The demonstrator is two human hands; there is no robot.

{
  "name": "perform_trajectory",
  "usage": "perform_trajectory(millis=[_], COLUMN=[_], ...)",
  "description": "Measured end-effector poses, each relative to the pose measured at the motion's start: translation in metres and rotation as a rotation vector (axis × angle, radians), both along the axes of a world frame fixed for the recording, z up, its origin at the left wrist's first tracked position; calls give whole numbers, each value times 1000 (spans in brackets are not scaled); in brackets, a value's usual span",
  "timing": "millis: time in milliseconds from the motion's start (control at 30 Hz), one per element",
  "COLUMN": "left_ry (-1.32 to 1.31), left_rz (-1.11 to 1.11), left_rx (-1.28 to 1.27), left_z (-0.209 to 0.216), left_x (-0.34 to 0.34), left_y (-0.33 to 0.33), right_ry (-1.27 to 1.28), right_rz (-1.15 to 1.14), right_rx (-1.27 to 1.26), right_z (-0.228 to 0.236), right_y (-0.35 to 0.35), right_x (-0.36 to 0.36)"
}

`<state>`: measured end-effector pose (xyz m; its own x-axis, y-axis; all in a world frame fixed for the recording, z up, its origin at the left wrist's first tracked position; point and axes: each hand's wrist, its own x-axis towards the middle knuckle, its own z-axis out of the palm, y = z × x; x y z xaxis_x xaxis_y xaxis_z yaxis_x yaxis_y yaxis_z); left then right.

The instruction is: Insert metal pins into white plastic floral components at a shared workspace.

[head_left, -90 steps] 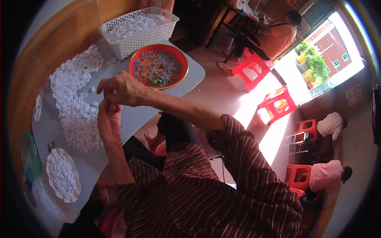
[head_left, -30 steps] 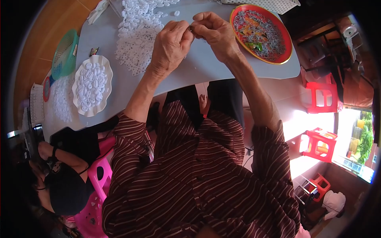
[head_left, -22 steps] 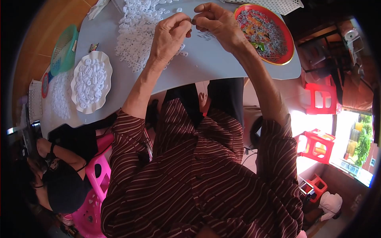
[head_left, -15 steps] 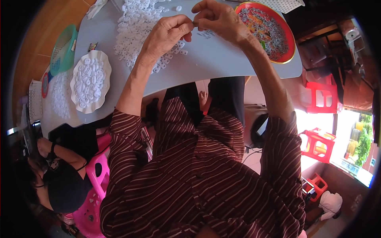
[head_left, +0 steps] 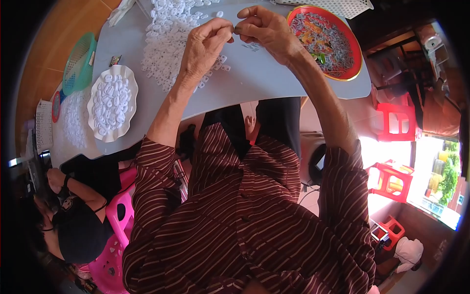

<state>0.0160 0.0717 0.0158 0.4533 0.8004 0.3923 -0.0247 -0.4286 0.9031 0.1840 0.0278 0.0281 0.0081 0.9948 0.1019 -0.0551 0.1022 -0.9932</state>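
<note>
Over the grey table (head_left: 235,89) my two hands meet near the top of the view, fingertips almost touching. My left hand (head_left: 208,44) is closed in a pinch; whatever it holds is too small to make out. My right hand (head_left: 269,33) also pinches, thumb against forefinger, and its contents are hidden. Left of my left hand spreads a pile of small white plastic pieces (head_left: 164,54). Several small grey metal pieces (head_left: 250,47) lie under my right hand. To its right, a red tray with a gold rim (head_left: 359,59) holds many more of these grey pieces.
A white scalloped dish (head_left: 133,100) full of white pieces stands at the left, near a green basket (head_left: 81,61) and another white heap (head_left: 73,117). A white perforated basket (head_left: 350,7) is at the far right. Another person (head_left: 81,215) sits lower left. Red stools (head_left: 394,181) stand at the right.
My hands have drawn slightly apart and moved a little lower, the left one tilting more upright. Both stay pinched. The view has shifted slightly.
</note>
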Motion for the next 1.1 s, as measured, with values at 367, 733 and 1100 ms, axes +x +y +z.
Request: perform_trajectory(millis=[367,733,1100], left_ry=[-6,-237,413], left_rz=[-105,-203,273], left_rx=[-136,-451,756], left_z=[-6,-8,-14], left_x=[0,0,26], left_y=[4,8,19], right_ry=[-56,83,-932], right_rz=[-25,19,-219], right_rx=[26,11,244], right_z=[-2,-6,-8], right_y=[0,1,40], right_x=[0,-1,28])
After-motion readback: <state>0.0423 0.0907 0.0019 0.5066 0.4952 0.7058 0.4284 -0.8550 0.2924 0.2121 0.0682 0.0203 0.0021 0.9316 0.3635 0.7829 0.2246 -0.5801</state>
